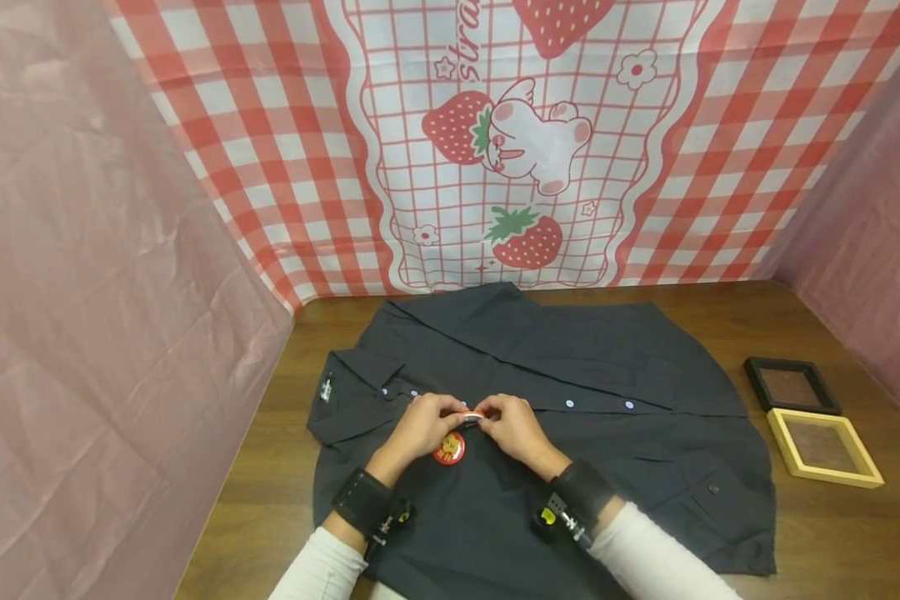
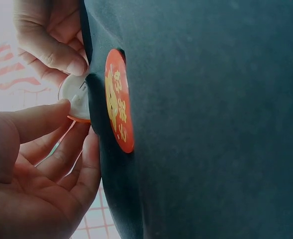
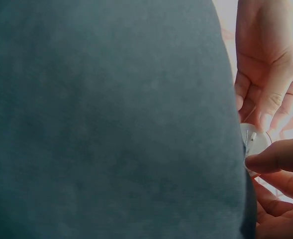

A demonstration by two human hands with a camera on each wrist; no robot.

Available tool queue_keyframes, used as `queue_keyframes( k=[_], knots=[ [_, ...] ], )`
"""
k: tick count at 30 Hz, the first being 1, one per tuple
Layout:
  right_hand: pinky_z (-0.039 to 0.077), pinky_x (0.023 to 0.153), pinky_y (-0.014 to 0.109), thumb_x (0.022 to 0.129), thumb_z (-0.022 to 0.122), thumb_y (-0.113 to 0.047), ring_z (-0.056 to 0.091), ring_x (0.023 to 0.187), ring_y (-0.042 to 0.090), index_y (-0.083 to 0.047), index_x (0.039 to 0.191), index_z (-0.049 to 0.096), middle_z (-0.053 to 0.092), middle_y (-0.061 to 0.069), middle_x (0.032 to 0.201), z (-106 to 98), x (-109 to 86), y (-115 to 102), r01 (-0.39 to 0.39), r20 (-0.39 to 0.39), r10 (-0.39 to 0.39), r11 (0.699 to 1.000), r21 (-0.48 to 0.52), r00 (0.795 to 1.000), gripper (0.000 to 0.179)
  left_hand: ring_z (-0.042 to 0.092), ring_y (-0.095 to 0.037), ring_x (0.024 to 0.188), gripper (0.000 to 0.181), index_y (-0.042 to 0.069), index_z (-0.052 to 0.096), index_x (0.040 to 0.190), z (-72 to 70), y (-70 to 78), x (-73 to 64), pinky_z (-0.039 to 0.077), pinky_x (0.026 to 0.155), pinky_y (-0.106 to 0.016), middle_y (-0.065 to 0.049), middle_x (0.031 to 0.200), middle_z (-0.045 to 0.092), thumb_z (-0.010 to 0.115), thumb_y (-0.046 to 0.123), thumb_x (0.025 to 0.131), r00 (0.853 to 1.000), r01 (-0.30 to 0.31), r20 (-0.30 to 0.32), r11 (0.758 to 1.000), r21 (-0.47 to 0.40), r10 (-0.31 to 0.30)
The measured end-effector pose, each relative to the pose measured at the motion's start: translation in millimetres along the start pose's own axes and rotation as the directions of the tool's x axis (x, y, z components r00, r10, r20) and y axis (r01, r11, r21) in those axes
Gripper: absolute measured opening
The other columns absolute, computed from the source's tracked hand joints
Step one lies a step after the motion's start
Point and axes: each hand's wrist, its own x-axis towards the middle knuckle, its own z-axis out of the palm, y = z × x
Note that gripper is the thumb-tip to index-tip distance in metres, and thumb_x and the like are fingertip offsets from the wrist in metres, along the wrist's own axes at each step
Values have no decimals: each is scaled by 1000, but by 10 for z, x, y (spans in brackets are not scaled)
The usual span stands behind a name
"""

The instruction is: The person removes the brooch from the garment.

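Observation:
Both hands meet over a dark grey button-up shirt point(image 1: 480, 533) spread on the table. Between them is a round pin-back badge point(image 1: 472, 416), its white back and metal pin point(image 3: 251, 142) turned toward the wrists. My left hand point(image 1: 423, 423) pinches one side of the badge with thumb and fingers. The opposite side is pinched by my right hand point(image 1: 516, 427), its thumb close to the pin. A raised fold of shirt cloth point(image 2: 94, 102) meets the badge's back and hides part of it. A second badge point(image 1: 449, 448), red with a yellow figure, lies on the shirt just nearer.
At the right of the wooden table point(image 1: 802, 525) lie a black frame point(image 1: 756, 385) and a pale yellow frame point(image 1: 791, 450). A checked strawberry cloth point(image 1: 270, 150) hangs behind, with pink cloth point(image 1: 105, 317) along the left side. The shirt's collar point(image 1: 352, 375) points left.

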Motion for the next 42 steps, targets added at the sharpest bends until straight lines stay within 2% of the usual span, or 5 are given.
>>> queue_keyframes(
  k=[23, 33, 42],
  knots=[
    [48, 64, 22, 77, 73, 2, 61, 69, 11, -9, 83, 76, 66, 1, 77, -25, -46, 47, 29, -40, -29, 1000, 1, 999, 13, 67, -16, 84, 13, 10, 78, 97, 44, 28, 12, 50, 73, -27, -3, 94, 76, 70, 17, 89, 1000, -11, 4, 1000, 29, 11],
    [48, 64, 21, 77, 75, 0, 61, 70, 10, -11, 83, 77, 67, 1, 77, -53, -40, 68, 37, -52, -36, 999, 20, 998, 13, 63, -11, 78, 11, 11, 76, 96, 57, 46, 33, 48, 69, -25, -3, 93, 75, 69, 15, 90, 1000, 2, 27, 1000, 11, -3],
    [51, 64, 20, 78, 75, -1, 65, 72, 11, -11, 85, 78, 71, 3, 81, -73, -34, 79, 26, -54, -23, 999, 46, 998, 13, 65, -13, 83, 11, 12, 76, 97, 56, 65, 51, 49, 74, -29, -2, 94, 75, 68, 15, 90, 1000, -7, 27, 1000, 17, 7]
  ],
)
